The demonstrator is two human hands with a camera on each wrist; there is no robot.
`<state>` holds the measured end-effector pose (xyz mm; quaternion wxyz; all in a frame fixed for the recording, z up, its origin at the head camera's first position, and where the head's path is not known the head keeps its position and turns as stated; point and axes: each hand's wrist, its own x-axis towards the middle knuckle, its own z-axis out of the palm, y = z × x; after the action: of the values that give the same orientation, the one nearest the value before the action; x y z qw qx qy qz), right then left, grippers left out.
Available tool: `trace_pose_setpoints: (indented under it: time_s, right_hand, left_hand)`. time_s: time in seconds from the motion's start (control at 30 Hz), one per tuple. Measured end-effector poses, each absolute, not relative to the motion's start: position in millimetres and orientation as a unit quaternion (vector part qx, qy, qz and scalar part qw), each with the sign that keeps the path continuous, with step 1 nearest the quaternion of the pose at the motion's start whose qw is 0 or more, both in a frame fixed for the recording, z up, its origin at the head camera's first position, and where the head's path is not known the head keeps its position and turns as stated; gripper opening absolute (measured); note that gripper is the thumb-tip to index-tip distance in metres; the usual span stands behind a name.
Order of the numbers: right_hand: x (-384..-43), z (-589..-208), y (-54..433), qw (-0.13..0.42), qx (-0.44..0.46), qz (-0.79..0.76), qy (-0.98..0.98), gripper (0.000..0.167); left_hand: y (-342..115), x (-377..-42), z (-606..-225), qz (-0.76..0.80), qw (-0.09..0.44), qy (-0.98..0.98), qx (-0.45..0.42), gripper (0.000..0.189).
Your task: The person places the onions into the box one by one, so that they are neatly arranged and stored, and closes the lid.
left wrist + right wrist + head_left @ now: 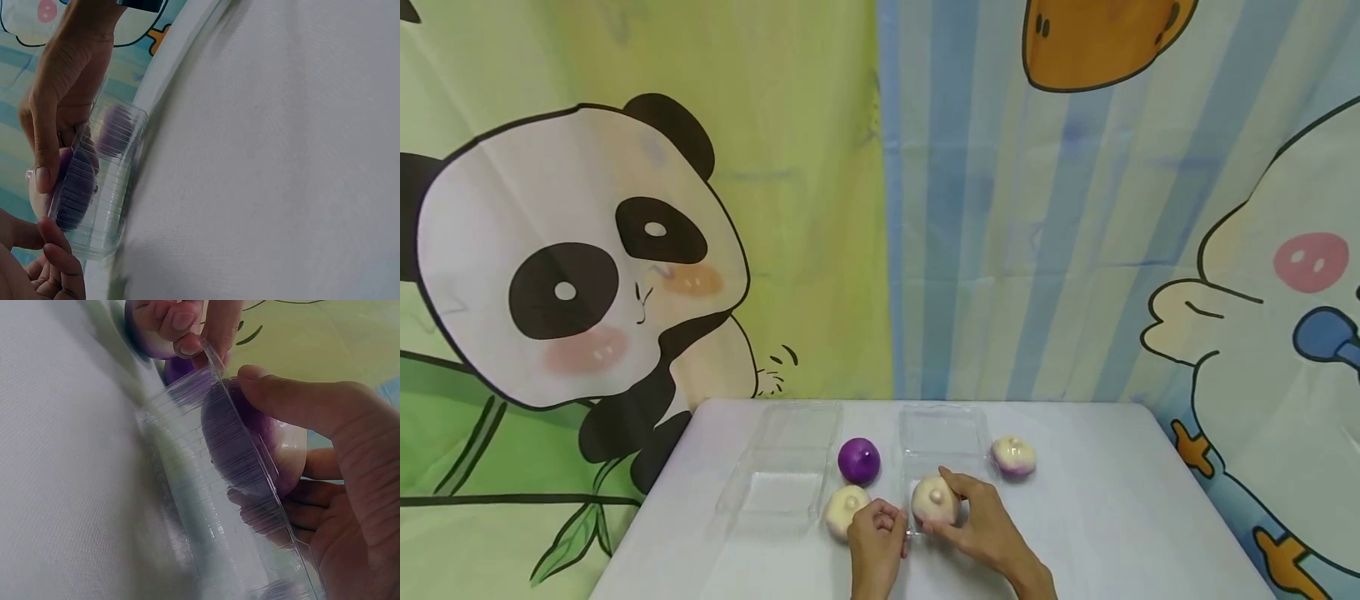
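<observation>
My right hand point(988, 527) holds a round cream-and-purple onion-like vegetable point(935, 500), cream side with a small nub upward, thumb and fingers on its sides. It sits at the near part of the right clear plastic box point(187, 512), whose wall crosses in front of its purple underside in both wrist views. With thumb and fingertips, my left hand point(876, 542) pinches the near rim of that box. Just beyond the left hand lies another cream-topped vegetable point(844, 508), partly hidden by it. A purple ball-like one point(859, 461) rests behind that.
A second clear plastic box point(778, 475) lies to the left on the white table point(1075, 533). Another cream-and-purple vegetable point(1013, 457) sits right of the right box. Behind the table hangs a printed curtain point(820, 208) with cartoon animals.
</observation>
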<state>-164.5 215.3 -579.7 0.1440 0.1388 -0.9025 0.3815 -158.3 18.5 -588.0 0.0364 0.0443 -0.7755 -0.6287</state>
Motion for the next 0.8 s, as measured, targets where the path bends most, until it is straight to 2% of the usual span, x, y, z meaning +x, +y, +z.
trace_pose_setpoints:
  time_s: [0.6, 0.8]
  right_hand:
    - [-184, -569, 217, 0.118, 0.145, 0.397, -0.899, 0.088]
    - [-172, -574, 213, 0.1, 0.14, 0.399, -0.901, 0.089]
  left_hand:
    - [23, -173, -582, -0.636, 0.05, -0.769, 0.032, 0.016]
    - [20, -161, -584, -0.637, 0.031, -0.769, 0.042, 0.016]
